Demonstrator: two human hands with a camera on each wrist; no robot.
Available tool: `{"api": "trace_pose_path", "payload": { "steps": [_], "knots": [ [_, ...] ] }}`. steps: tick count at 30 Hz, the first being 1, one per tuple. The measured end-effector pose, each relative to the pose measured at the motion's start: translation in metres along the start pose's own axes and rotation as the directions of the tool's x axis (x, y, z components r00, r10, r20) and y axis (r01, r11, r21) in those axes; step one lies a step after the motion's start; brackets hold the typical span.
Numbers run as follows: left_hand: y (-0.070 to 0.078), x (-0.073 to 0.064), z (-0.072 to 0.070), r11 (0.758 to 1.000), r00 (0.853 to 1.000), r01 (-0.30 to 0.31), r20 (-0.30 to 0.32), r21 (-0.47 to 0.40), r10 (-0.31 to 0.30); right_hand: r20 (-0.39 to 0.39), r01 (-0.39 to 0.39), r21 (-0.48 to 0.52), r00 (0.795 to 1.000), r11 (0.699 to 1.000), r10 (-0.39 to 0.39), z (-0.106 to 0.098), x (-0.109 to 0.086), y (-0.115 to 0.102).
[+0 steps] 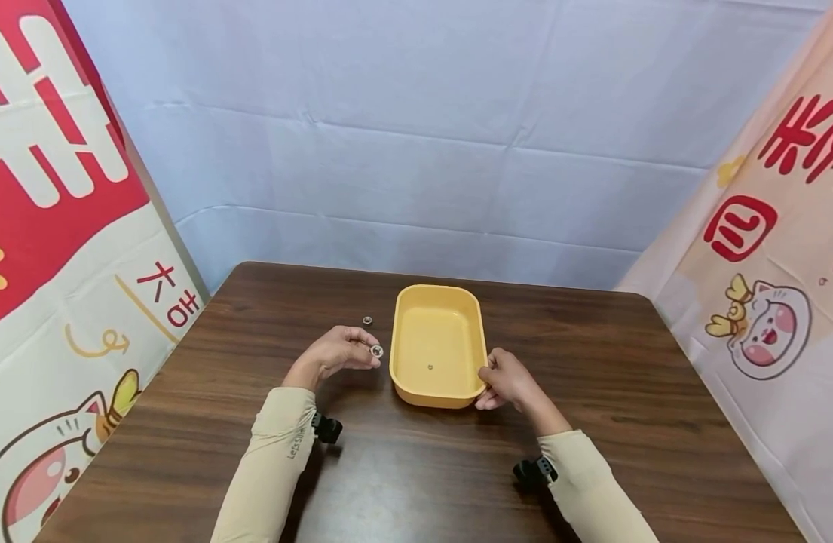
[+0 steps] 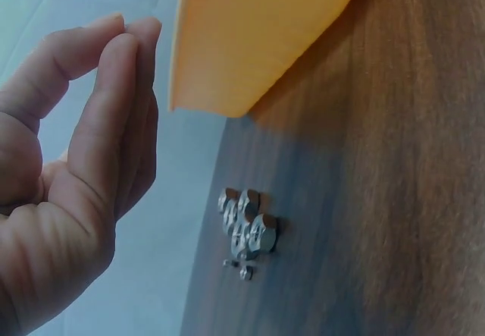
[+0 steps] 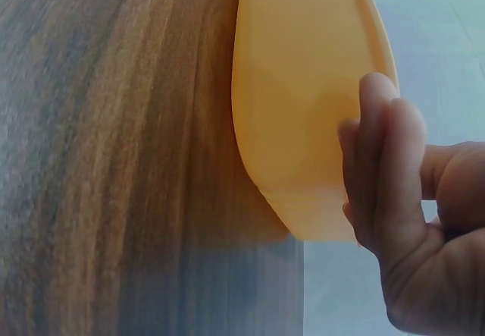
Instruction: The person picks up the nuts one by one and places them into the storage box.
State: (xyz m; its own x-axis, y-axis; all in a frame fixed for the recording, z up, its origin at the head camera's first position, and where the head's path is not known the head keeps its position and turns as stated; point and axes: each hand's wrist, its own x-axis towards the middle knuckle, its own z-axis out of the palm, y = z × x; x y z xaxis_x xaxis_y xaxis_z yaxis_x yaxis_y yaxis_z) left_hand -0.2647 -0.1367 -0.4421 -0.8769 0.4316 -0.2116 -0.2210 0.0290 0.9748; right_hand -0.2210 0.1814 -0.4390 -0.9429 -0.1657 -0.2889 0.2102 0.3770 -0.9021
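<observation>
My left hand [image 1: 338, 351] pinches a metal nut [image 1: 377, 351] between thumb and fingertips, just left of the yellow bin [image 1: 397, 332]. In the left wrist view the fingertips of that hand [image 2: 98, 139] meet beside the bin's wall, and the nut is hidden there. My right hand [image 1: 506, 379] holds the bin's rim near its front right corner, with the thumb on top and fingers along the outside wall. Inside the bin lies one small nut [image 1: 430, 367] on the floor.
Several hex nuts [image 2: 261, 233] of different sizes stand in a cluster on the wooden table [image 1: 416, 467] left of the bin. In the head view one nut [image 1: 367, 320] shows beyond my left hand. A pale cloth [image 1: 416, 151] hangs behind the table.
</observation>
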Motion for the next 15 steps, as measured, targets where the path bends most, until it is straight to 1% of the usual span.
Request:
{"api": "trace_pose_path", "payload": {
  "steps": [7, 12, 15],
  "knots": [
    [0.001, 0.002, 0.008, 1.0, 1.0, 0.01, -0.004, 0.004, -0.01, -0.005, -0.013, 0.001, 1.0, 1.0, 0.013, 0.002, 0.0, 0.0],
    [0.007, 0.005, 0.011, 1.0, 1.0, 0.015, 0.009, 0.025, -0.015, -0.005, -0.013, 0.006, 1.0, 1.0, 0.013, 0.002, 0.001, 0.0],
    [0.012, 0.006, 0.011, 0.999, 0.999, 0.039, 0.005, 0.029, -0.039, -0.002, -0.02, 0.009, 1.0, 1.0, 0.02, 0.003, 0.001, -0.002]
  ]
}}
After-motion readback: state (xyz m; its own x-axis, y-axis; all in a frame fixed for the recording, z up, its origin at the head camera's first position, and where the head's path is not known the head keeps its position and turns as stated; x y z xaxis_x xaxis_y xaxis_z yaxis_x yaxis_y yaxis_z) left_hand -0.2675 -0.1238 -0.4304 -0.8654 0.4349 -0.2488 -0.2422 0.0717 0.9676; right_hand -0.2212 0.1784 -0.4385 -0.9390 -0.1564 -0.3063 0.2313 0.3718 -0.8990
